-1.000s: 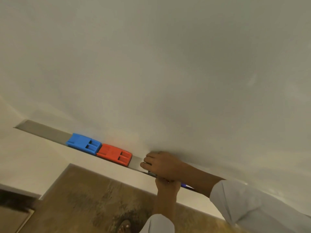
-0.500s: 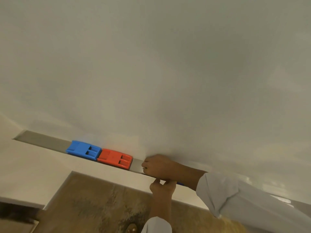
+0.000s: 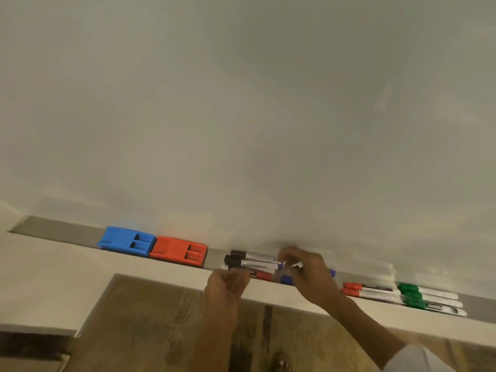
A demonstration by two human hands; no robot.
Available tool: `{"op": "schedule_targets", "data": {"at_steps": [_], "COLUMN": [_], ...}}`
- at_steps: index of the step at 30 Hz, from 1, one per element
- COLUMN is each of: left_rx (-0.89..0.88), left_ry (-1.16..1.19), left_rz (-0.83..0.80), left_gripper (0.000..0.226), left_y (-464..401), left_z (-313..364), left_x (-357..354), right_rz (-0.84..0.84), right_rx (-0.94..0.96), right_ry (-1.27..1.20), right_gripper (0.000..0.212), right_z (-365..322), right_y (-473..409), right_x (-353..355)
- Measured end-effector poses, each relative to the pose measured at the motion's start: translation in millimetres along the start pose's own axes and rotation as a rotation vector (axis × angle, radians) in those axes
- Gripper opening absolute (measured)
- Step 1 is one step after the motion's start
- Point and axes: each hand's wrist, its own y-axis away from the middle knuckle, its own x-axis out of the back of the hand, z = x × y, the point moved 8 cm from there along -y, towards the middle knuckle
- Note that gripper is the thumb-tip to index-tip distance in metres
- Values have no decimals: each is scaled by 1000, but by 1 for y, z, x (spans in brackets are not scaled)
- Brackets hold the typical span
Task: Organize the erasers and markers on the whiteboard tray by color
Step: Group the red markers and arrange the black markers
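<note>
The grey whiteboard tray runs from the left to the lower right. A blue eraser and a red eraser lie side by side on it. To their right lie two black markers. My left hand reaches up from below and pinches the barrel of a red marker at the tray's front edge. My right hand is curled over a blue marker, which it partly hides. Further right lie two red markers, then three green markers.
The whiteboard fills the view above the tray. A cream ledge runs below the tray. Under it lies a brown patterned floor. A bare stretch of tray lies left of the blue eraser.
My right hand has slid to the right and uncovered the black markers. My left hand has come up to the tray's front edge and taken hold of the red marker.
</note>
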Motion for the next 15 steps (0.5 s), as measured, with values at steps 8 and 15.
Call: {"op": "schedule_targets", "data": {"at_steps": [8, 15], "left_rx": [-431, -444], "left_ry": [-854, -1085], "left_rz": [178, 170], "left_gripper": [21, 30], "left_y": [-2, -7], "left_z": [50, 39], "left_x": [12, 2], "right_rz": [-80, -34], "right_rx": [-514, -688], "right_ry": [-125, -109], "right_gripper": [38, 40], "right_z": [55, 44], "right_y": [53, 48], "right_x": [-67, -80]}}
